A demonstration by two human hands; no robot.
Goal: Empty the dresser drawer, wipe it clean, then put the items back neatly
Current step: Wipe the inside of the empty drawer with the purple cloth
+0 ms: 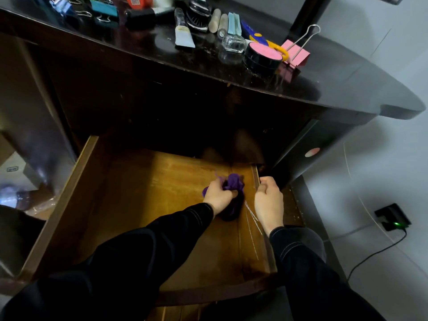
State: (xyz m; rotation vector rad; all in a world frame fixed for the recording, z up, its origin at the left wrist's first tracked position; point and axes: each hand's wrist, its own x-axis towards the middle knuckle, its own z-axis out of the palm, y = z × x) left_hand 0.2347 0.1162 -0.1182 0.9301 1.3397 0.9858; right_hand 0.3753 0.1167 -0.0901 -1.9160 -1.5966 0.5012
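Observation:
The wooden drawer [76, 181] is pulled out of the dark dresser, and its floor holds only the cloth. My left hand [218, 195] is shut on a bunched purple cloth [234, 184], pressed to the drawer floor near the back right corner. My right hand [269, 202] grips the drawer's right side wall [266, 237], fingers curled over its top edge. On the dresser top [347, 84] lie the taken-out items: a tube [183, 34], a brush [199, 17], a glass bottle [234, 44], a pink-lidded round jar [264, 55], a pink binder clip [297, 53] and blue clips [104, 8].
A black charger with a green light [393, 220] sits on the white floor at the right, its cable trailing toward the dresser. A box and wrapped things [25, 195] stand at the left of the drawer. The dresser top overhangs the drawer's back.

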